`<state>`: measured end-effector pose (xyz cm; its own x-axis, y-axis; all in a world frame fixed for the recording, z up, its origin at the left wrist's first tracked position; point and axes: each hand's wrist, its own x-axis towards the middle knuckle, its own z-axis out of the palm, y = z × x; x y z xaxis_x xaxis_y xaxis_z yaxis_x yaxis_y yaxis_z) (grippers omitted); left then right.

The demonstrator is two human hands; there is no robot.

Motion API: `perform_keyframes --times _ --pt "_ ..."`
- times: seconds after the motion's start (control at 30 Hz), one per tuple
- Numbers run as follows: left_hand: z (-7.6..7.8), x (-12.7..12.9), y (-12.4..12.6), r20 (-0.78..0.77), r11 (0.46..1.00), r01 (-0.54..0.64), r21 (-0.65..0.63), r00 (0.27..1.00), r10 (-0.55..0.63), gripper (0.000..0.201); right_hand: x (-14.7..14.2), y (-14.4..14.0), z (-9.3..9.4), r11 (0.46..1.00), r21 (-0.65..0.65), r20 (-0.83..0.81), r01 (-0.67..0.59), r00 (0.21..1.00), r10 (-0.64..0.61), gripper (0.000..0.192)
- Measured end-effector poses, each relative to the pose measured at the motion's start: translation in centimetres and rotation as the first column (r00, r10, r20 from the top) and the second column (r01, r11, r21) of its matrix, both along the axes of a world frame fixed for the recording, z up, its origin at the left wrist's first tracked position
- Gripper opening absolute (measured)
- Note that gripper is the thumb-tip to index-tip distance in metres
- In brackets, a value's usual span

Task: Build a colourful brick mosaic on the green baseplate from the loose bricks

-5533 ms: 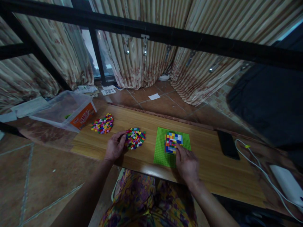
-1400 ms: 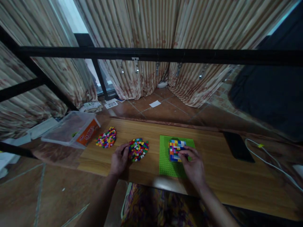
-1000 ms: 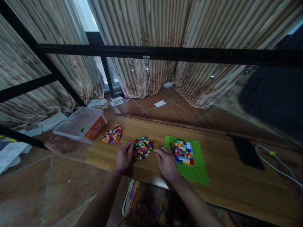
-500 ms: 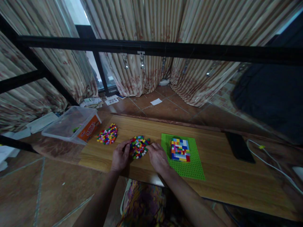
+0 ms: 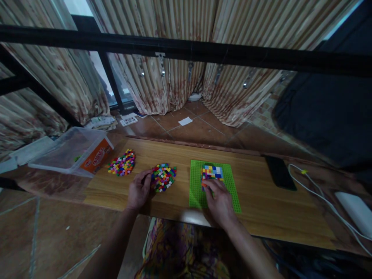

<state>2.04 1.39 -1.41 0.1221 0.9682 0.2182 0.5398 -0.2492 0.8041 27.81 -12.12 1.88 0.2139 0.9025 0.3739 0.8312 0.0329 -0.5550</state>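
Right hand [image 5: 219, 201] pinches a small brick onto brick block [image 5: 212, 173]; left hand [image 5: 139, 190], fingers loosely curled, rests at brick pile [image 5: 162, 177]. Bricks prob. light, rigid, slippery: grip by side walls w/ fingertips.

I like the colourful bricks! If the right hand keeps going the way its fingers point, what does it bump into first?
Most likely the block of stacked colourful bricks on the green baseplate. The right hand points away from the person, and its fingertips already seem to reach that block's near edge.

Both forearms stretched forward, palms down. Left hand [image 5: 138, 190] loosely curled, fingers bent. Right hand [image 5: 220, 201] flat, fingers extended forward, fingertips pressing down.
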Motion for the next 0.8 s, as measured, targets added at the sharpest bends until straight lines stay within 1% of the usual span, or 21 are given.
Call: perform_keyframes --times 0.1,0.23,0.57,0.7,0.8 --pt "0.3 0.1 -0.1 0.001 1.000 0.002 0.000 1.000 -0.002 0.035 2.0 -0.2 0.1 1.000 0.000 0.078 -0.006 0.997 0.006 0.022" --pt "0.5 0.2 -0.3 -0.003 1.000 0.007 0.014 1.000 -0.007 0.035 3.1 0.1 -0.1 0.999 0.002 0.151 -0.036 0.988 0.035 0.024" --pt "0.1 0.1 -0.1 -0.019 0.999 0.004 0.033 1.000 -0.003 0.034 3.5 0.4 -0.3 1.000 -0.009 0.179 -0.021 0.984 0.023 0.027" --pt "-0.1 0.1 0.0 0.004 1.000 0.015 0.027 1.000 -0.016 0.033 3.4 -0.2 -0.8 1.000 0.009 0.268 0.001 0.964 -0.004 0.029" --pt "-0.3 0.0 0.0 0.015 1.000 0.016 0.026 1.000 -0.016 0.033 2.9 -0.9 -1.6 0.998 0.036 0.350 0.048 0.935 -0.058 0.034"
